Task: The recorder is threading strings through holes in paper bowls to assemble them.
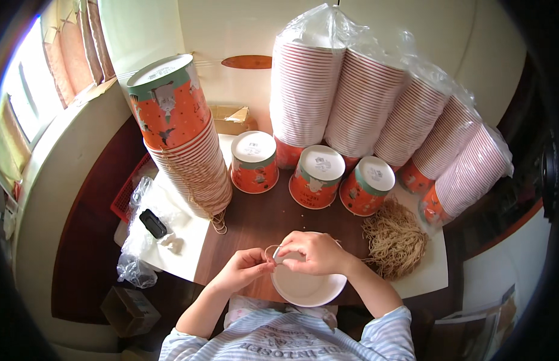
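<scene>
My left hand [249, 267] and my right hand [314, 253] meet just above the near table edge. Both are closed, with fingertips pinching a thin beige cord [267, 248] that bends into a small loop between them. A small white piece shows by the right fingertips, too small to name. Under my right hand is a paper bucket [309, 290], its white inside facing up toward me. Right of it lies a tangled heap of beige cords [395, 237].
Three upside-down orange buckets [315, 186] stand beyond my hands. Tall bagged stacks of buckets [364, 99] line the back right. At the left, a nested stack [192, 171] has cords draped on it. A black plastic piece [152, 223] lies near clear plastic wrap [135, 265].
</scene>
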Demonstrator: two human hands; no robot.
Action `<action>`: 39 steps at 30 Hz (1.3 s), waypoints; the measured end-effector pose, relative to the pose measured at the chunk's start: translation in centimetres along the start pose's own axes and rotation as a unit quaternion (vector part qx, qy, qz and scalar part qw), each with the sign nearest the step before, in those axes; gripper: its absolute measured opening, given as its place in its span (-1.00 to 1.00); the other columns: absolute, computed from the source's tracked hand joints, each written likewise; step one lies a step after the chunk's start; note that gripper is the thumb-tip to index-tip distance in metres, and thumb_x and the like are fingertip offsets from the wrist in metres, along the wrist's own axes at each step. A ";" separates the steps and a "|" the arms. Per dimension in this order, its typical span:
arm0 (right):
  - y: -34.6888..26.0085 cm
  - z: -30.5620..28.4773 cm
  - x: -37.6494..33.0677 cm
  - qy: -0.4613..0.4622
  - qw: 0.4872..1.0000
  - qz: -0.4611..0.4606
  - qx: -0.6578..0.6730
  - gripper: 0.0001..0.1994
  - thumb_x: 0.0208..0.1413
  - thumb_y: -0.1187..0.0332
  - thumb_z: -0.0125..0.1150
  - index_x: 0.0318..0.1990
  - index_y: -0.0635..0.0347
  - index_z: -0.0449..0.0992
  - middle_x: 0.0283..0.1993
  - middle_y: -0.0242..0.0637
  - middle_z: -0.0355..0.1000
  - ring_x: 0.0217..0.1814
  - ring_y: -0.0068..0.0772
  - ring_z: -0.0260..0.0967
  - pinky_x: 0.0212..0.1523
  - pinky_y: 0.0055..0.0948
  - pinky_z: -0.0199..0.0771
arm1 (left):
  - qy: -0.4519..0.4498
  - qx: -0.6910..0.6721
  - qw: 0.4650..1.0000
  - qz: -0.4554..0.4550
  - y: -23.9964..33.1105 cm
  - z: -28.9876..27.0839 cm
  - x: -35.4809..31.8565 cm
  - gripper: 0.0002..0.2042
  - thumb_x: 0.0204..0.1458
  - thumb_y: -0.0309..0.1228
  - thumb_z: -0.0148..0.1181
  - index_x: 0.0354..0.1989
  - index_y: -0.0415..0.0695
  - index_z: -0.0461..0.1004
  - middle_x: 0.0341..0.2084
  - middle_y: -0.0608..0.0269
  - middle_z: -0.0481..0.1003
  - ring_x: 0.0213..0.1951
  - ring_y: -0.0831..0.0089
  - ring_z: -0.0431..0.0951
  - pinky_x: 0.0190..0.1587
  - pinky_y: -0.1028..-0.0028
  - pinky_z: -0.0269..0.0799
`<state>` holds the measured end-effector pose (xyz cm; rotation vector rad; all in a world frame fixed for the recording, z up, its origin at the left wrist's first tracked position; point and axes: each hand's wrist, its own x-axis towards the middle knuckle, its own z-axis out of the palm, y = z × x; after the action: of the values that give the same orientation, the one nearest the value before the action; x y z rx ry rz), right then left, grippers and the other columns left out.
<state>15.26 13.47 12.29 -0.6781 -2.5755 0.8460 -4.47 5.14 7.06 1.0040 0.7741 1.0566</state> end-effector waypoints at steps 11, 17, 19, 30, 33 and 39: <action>-0.7 1.5 -1.0 0.079 0.996 -0.035 -0.015 -0.90 -0.14 0.29 0.22 -0.45 0.06 0.54 -0.41 -0.43 0.43 -0.39 -0.36 0.39 -0.42 -0.41 0.38 | 0.028 0.000 1.000 0.012 -0.4 -0.6 0.1 -0.92 0.06 -0.47 0.05 -0.36 -0.22 0.36 -0.44 0.30 0.44 -0.32 0.57 0.46 -0.20 0.55 0.37; -3.5 3.8 -2.6 0.113 0.983 -0.058 -0.135 -0.93 -0.15 0.28 0.16 -0.57 -0.04 0.47 -0.58 -0.48 0.28 -0.50 -0.48 0.33 -0.56 -0.46 0.33 | 0.051 -0.018 0.998 -0.028 -0.6 -1.5 -0.1 -0.91 0.04 -0.48 0.08 -0.40 -0.22 0.33 -0.45 0.29 0.46 -0.32 0.55 0.48 -0.20 0.56 0.40; -4.2 5.2 -2.9 0.114 0.967 -0.103 -0.202 -0.91 -0.19 0.28 0.18 -0.57 -0.03 0.42 -0.59 -0.50 0.23 -0.53 -0.54 0.28 -0.59 -0.54 0.31 | 0.041 -0.021 0.998 -0.033 -0.5 -1.5 -0.1 -0.92 0.03 -0.50 0.08 -0.41 -0.22 0.33 -0.44 0.28 0.47 -0.31 0.54 0.49 -0.20 0.55 0.40; -2.7 4.4 -1.6 0.150 0.981 -0.027 -0.123 -0.84 -0.21 0.31 0.26 -0.40 0.04 0.49 -0.49 -0.46 0.32 -0.41 -0.42 0.37 -0.52 -0.44 0.39 | 0.029 0.251 0.968 -0.008 1.8 0.3 -0.6 -0.86 -0.04 -0.55 0.16 -0.39 -0.28 0.30 -0.44 0.24 0.48 -0.33 0.65 0.45 -0.31 0.62 0.40; -2.2 5.0 -1.6 0.153 0.981 -0.004 -0.115 -0.90 -0.21 0.36 0.24 -0.46 0.06 0.49 -0.51 -0.46 0.33 -0.41 -0.40 0.37 -0.51 -0.42 0.38 | 0.055 0.222 0.973 0.020 0.3 -0.2 -0.3 -0.81 -0.01 -0.47 0.15 -0.35 -0.29 0.28 -0.41 0.18 0.49 -0.31 0.61 0.45 -0.30 0.58 0.40; -2.6 4.7 -1.4 0.162 0.985 0.007 -0.059 -0.95 -0.22 0.41 0.22 -0.52 0.08 0.49 -0.51 -0.41 0.36 -0.45 -0.37 0.37 -0.50 -0.39 0.37 | 0.060 0.186 0.981 0.016 0.6 0.0 -0.5 -0.76 0.01 -0.40 0.12 -0.26 -0.27 0.26 -0.38 0.15 0.49 -0.28 0.56 0.48 -0.27 0.51 0.41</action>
<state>13.45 8.71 10.09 -0.7967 -2.3405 0.5362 -4.82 4.73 7.61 1.2793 1.0839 1.0273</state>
